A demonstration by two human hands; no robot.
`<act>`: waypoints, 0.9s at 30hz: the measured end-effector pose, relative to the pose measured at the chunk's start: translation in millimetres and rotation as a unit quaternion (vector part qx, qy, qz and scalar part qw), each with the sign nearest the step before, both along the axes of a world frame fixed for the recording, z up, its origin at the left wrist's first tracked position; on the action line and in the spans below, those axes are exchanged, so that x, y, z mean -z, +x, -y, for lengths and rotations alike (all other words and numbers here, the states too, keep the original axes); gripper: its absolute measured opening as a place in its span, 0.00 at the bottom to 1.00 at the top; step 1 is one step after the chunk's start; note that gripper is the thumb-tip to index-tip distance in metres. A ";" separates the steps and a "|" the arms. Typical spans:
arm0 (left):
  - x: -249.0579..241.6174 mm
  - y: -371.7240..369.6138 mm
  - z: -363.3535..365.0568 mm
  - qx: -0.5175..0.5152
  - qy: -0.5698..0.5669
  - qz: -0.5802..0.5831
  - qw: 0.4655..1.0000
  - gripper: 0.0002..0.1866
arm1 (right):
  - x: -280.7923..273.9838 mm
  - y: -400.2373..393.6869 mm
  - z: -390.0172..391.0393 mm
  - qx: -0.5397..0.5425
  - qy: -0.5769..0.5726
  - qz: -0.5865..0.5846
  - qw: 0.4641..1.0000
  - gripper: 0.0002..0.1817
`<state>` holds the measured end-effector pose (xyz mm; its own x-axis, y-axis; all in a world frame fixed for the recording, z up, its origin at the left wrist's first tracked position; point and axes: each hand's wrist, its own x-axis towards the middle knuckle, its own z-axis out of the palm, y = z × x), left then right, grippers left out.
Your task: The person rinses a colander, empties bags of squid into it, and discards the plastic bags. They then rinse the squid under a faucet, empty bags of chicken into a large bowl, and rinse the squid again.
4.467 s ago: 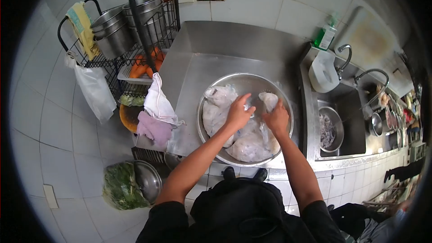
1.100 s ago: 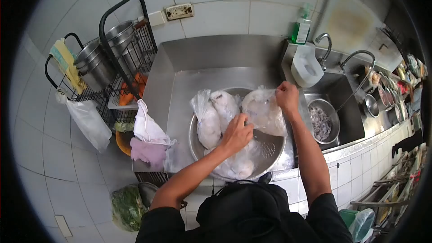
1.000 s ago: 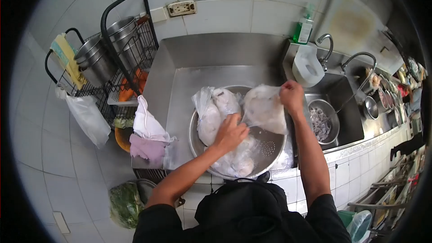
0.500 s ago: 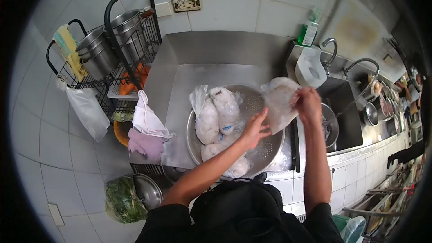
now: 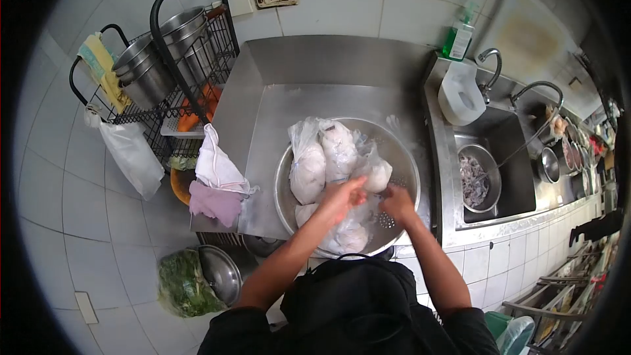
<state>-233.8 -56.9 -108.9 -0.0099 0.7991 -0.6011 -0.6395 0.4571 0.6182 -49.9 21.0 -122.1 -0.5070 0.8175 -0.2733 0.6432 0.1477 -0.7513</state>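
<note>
A wide metal colander (image 5: 409, 174) holds several clear plastic bags of pale, rounded contents. Two plump bags, one on the left (image 5: 307, 172) and one beside it (image 5: 339, 151), lie at its back; others sit at the front (image 5: 348, 235). My left hand (image 5: 343, 198) is over the middle with its fingers apart, at the lower edge of a smaller bag (image 5: 374, 169). Just right of that bag is my right hand (image 5: 397, 204), its fingers bent together; what they hold is hidden.
At left, a black wire rack (image 5: 164, 112) carries metal pots (image 5: 143, 79), with cloths (image 5: 215, 202) beside it. To the right are a sink (image 5: 516, 187) with a bowl (image 5: 478, 177), two taps and a soap bottle (image 5: 458, 38). Bagged greens (image 5: 187, 283) lie lower left.
The bag held up at the colander's right side is now down among the others in the colander. My right hand has moved down and left; my left hand has shifted left.
</note>
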 end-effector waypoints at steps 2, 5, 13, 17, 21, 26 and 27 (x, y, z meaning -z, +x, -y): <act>-29.9 -7.2 -8.0 0.025 0.044 -0.324 0.945 0.34 | 30.8 -9.1 25.5 0.103 -0.228 -0.075 0.965 0.21; -1.7 -9.0 -29.7 0.013 0.170 -0.589 0.790 0.45 | 60.8 -22.6 33.1 0.216 -0.210 -0.177 0.937 0.11; 2.9 27.0 -68.7 0.157 0.151 -0.597 0.772 0.42 | 42.3 -11.2 21.3 0.183 -0.220 -0.192 0.939 0.04; 2.0 23.5 -80.8 0.197 0.109 -0.552 0.803 0.38 | 30.0 -13.2 22.9 0.192 -0.201 -0.204 0.939 0.06; -7.3 9.7 -70.9 0.204 0.111 -0.483 0.844 0.35 | 50.8 -8.0 10.6 0.094 -0.053 -0.067 0.992 0.12; -24.4 -6.7 -53.0 0.240 0.162 -0.510 0.810 0.29 | 15.7 -7.2 4.2 -0.061 0.042 0.152 0.986 0.15; -23.3 -9.3 -46.9 0.238 0.177 -0.524 0.798 0.29 | 14.3 -4.8 1.9 -0.090 0.070 0.160 0.981 0.14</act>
